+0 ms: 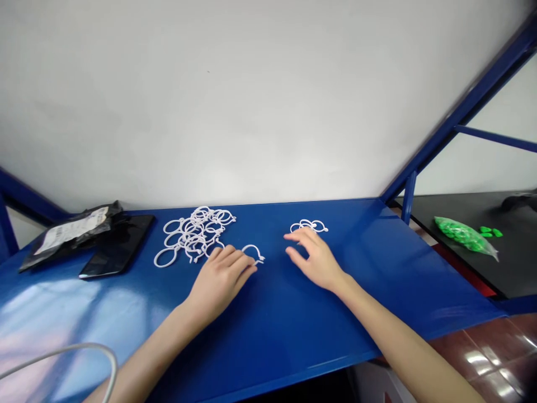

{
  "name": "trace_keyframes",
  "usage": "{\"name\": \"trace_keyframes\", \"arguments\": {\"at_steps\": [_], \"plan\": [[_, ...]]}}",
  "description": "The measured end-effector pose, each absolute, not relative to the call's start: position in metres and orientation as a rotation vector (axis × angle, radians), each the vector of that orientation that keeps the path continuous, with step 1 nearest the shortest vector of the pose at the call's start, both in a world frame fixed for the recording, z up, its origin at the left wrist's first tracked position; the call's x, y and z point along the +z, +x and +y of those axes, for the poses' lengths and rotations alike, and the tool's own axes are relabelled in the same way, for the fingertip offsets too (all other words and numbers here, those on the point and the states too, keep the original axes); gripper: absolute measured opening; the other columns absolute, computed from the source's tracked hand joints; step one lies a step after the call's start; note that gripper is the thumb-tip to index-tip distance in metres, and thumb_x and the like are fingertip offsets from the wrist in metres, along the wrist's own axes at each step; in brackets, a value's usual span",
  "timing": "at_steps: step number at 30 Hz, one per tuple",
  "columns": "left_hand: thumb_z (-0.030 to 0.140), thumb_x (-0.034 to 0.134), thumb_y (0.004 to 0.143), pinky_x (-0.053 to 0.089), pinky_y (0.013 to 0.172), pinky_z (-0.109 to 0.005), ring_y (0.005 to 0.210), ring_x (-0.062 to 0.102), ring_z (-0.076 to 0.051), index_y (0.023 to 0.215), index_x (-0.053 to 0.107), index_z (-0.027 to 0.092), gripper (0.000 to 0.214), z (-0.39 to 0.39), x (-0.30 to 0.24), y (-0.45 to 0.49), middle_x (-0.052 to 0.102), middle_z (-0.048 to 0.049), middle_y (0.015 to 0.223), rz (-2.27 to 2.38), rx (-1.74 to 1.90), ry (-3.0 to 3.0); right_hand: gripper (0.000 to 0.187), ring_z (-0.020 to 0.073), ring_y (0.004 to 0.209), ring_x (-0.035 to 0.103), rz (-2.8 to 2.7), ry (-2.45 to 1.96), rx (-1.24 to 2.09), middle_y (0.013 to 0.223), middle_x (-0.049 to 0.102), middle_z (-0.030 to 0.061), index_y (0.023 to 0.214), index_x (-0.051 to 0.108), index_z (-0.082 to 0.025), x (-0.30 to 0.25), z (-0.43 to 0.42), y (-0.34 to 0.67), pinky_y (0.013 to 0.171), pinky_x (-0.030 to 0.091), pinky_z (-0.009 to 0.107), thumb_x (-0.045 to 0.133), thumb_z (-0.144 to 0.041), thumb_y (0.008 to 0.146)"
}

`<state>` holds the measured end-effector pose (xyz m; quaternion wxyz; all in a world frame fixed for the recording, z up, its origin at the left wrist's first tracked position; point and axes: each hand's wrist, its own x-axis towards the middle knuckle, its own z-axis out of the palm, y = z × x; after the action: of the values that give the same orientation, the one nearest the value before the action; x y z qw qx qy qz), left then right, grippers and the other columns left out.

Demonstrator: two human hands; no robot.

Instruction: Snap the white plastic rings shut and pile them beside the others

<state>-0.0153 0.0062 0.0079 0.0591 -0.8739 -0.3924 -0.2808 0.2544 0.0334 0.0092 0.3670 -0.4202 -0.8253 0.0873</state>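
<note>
I note the left hand [224, 274], half-open, fingertips touching one ring [253, 252] lying clear of the tangled pile [195, 234] at its left, hence separable. Further right, the right hand [316, 260] rests open, just near of the small cluster [309, 226].

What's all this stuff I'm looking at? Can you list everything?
table: one, blue, centre
ring pile: one, white, left of centre
loose ring: one, white, at left fingertips
ring cluster: one, white, beyond right hand
bag: one, black, far left
device: one, black, beside bag
green bag: one, green, black bench at right
cable: one, white, bottom left
left hand: one, bare, touching loose ring
right hand: one, bare, open, by ring cluster
</note>
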Motion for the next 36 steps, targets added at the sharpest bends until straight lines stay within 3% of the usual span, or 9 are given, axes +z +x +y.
{"name": "trace_keyframes", "arguments": {"at_steps": [7,11,18,25,29,36], "plan": [[0.025,0.055,0.104,0.035,0.073,-0.034,0.075,0.053,-0.018,0.086,0.065,0.018,0.022,-0.002,-0.004,-0.001,0.067,-0.0004,0.078,-1.071,-0.908,-2.758,0.019,0.0189,0.088,0.073,-2.317,-0.749,0.41,0.102,0.076,0.0065,0.114,0.067,-0.021,0.003,0.008,0.225,0.078,0.06,0.031,0.055,-0.017,0.101],[0.026,0.057,0.103,0.036,0.071,-0.033,0.073,0.052,-0.018,0.087,0.066,0.018,0.02,-0.001,-0.004,-0.001,0.067,-0.0003,0.078,-1.058,-0.957,-2.803,0.017,0.0186,0.089,0.073,-2.238,-0.746,0.52,0.103,0.075,0.0075,0.115,0.067,-0.02,0.0,0.009,0.225,0.077,0.059,0.03,0.061,-0.019,0.099],[0.023,0.06,0.101,0.041,0.072,-0.032,0.076,0.058,-0.017,0.1,0.066,0.019,0.007,-0.003,-0.003,0.0,0.071,-0.0012,0.087,-0.963,-1.024,-2.845,0.016,0.0178,0.089,0.071,-2.13,-0.712,0.559,0.098,0.073,0.0073,0.109,0.07,-0.022,0.005,0.01,0.226,0.081,0.059,0.031,0.055,-0.018,0.102],[0.019,0.06,0.1,0.048,0.073,-0.028,0.075,0.059,-0.015,0.098,0.065,0.02,0.005,-0.002,-0.003,0.001,0.072,-0.0005,0.086,-0.951,-1.157,-2.855,0.013,0.017,0.089,0.07,-2.076,-0.773,0.644,0.102,0.07,0.0072,0.109,0.071,-0.022,0.004,0.01,0.225,0.081,0.059,0.031,0.06,-0.023,0.102],[0.018,0.062,0.099,0.05,0.074,-0.027,0.077,0.063,-0.014,0.1,0.065,0.02,0.004,-0.003,-0.002,0.002,0.072,-0.0005,0.088,-0.942,-1.226,-2.867,0.006,0.0154,0.077,0.068,-1.933,-0.916,0.751,0.089,0.071,0.0017,0.097,0.071,-0.023,0.005,0.009,0.223,0.074,0.057,0.028,0.071,-0.028,0.095],[0.024,0.059,0.102,0.052,0.074,-0.027,0.077,0.066,-0.014,0.099,0.065,0.021,0.007,-0.003,-0.005,0.002,0.072,-0.0005,0.088,-0.923,-1.188,-2.932,0.009,0.0155,0.076,0.067,-1.979,-0.906,0.754,0.084,0.071,0.0003,0.087,0.071,-0.022,0.011,0.006,0.225,0.073,0.052,0.028,0.07,-0.02,0.095]]}}
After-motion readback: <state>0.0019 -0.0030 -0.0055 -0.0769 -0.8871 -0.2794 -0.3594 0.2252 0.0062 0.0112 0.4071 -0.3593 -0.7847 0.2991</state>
